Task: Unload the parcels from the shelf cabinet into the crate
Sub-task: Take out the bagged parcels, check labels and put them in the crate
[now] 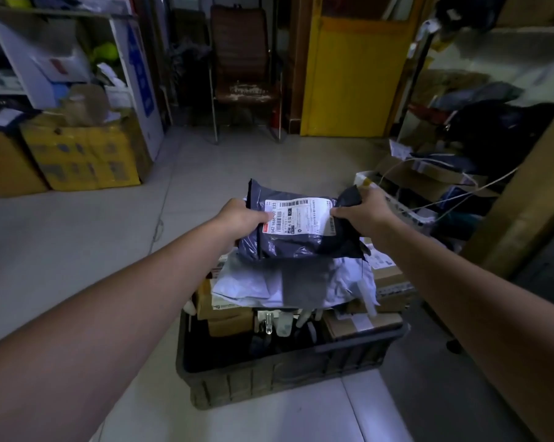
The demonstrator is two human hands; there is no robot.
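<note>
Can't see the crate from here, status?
Left hand, right hand grip grey parcel. Over heaped crate. Nothing blocking.

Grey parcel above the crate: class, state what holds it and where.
Both hands hold the grey parcel: the left hand grips its left edge, the right hand its right end.

A cluttered parcel storeroom is indicated. Labelled courier bags and cardboard boxes are heaped in a dark plastic crate (pixel 288 374) on a tiled floor (pixel 78 250). Yellow cartons (pixel 81 154) are stacked below a shelf cabinet (pixel 62 59), and more packages (pixel 460 129) are piled at the right.
</note>
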